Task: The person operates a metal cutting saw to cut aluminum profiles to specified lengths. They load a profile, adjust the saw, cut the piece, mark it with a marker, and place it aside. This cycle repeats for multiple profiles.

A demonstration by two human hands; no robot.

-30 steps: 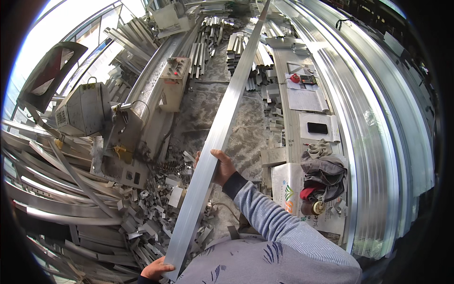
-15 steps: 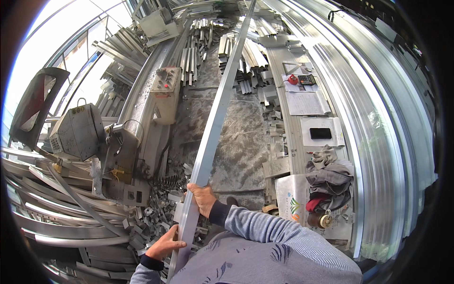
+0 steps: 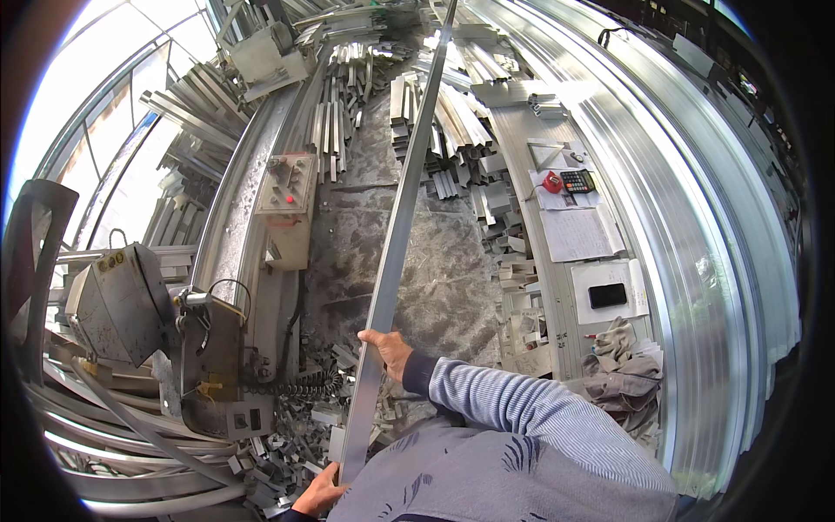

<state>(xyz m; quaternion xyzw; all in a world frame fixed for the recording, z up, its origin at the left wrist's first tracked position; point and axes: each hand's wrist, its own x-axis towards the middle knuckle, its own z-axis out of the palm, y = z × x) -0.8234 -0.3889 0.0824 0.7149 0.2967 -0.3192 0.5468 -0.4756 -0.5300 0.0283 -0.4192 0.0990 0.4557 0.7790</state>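
A long silver metal profile runs from near my body up to the far edge of the picture, tilted slightly right. My right hand is closed around its right edge, thumb across the upper face. Lower down, at the profile's near end, my left hand grips from the left side; some of its fingers are hidden behind the metal. Beneath the near part of the profile lies a heap of small metal offcuts.
A control box with buttons and a cutting machine stand at left. On the right ledge lie a calculator, papers, a black phone and a grey cloth. Stacked long profiles line the right; shorter ones lie ahead.
The view has shifted, so the surroundings sit lower. My left hand is nearer the bottom edge, by the profile's near end. My right hand still grips the profile.
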